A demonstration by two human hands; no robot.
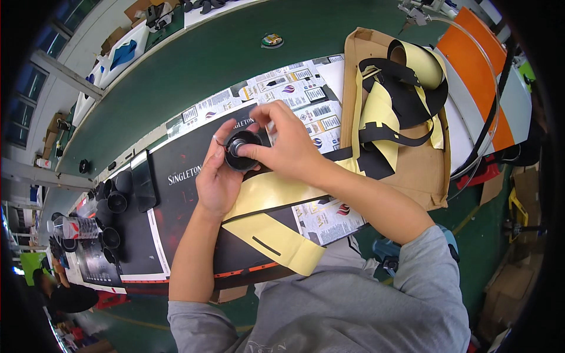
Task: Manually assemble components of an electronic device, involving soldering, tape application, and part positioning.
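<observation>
A black, round, cup-shaped part (pixel 233 161) with a ringed centre is between my two hands, above the bench. My left hand (pixel 216 187) is closed round its lower left side. From the right, my right hand (pixel 289 141) bends its fingers over the part, its thumb pressed on the centre. A thin strand shows near the left fingertips; what it belongs to I cannot make out. Beneath my hands, a pale yellow backed strip (pixel 279 193) with black edging lies across the bench, and a folded length (pixel 282 242) with a dark slot hangs toward my lap.
An open cardboard box (pixel 432 185) at the right holds a yellow-and-black roll (pixel 425 65) and loose strips. Several black cups (pixel 117 202), a clear bottle (pixel 82 227) and a dark flat slab (pixel 143 183) lie at the left. Beyond, a small round object (pixel 272 40) sits on the green surface.
</observation>
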